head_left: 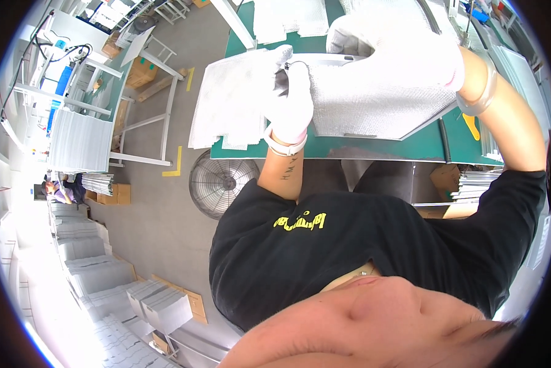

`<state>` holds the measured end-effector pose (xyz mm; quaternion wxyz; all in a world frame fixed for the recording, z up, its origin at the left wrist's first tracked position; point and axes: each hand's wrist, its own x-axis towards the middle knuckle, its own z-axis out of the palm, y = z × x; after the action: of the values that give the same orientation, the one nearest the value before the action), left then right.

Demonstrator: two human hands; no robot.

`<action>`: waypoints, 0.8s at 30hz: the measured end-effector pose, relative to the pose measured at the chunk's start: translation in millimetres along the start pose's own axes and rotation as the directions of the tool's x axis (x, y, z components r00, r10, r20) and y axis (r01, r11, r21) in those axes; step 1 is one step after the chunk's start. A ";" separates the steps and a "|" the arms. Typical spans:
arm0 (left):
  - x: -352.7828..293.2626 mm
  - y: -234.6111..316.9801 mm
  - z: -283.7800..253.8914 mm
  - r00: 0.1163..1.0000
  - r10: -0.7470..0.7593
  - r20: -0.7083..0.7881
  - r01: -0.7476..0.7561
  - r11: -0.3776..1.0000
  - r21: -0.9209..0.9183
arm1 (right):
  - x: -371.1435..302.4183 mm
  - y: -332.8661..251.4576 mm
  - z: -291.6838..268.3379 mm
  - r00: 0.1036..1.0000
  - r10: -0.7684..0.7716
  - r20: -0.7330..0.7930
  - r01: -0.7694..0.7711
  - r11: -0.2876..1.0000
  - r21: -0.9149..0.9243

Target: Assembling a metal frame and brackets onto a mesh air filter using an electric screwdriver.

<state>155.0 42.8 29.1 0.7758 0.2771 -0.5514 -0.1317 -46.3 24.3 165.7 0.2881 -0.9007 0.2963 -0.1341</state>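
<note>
Green matte tabletop [373,147] carries the work. Left hand [291,101], in a white knit glove, is closed on the edge of a flat aluminium mesh filter panel [373,101]. Right hand [404,46], gloved, presses flat on the panel at 1 o'clock. Quilted white sheets [229,104] lie at 9 o'clock.

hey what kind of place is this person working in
Most likely a factory or assembly workshop. A green-topped workbench holds silvery mesh sheets that white-gloved hands handle, more stacks of the same sheets line the floor, and a floor fan and metal-framed tables stand on bare concrete.
</note>
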 end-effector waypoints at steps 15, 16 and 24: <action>-9.7 -27.0 -6.4 0.997 0.052 0.058 -0.054 0.998 0.042 | -22.4 -15.8 24.5 0.808 -0.590 0.005 0.286 0.385 -0.878; -11.4 -26.5 -6.1 0.998 0.044 0.053 -0.048 0.996 0.074 | -18.3 -27.0 33.1 0.880 -0.474 -0.035 0.185 0.410 -0.893; -19.9 -29.1 -5.3 1.000 0.009 0.018 -0.007 0.996 -0.084 | 13.7 -19.9 38.3 0.798 -0.599 -0.070 0.270 0.458 -0.847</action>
<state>155.8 30.8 -4.5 0.7821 0.2407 -0.5537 -0.1543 -10.7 45.9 148.0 -0.2548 -0.9337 0.1257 -0.2178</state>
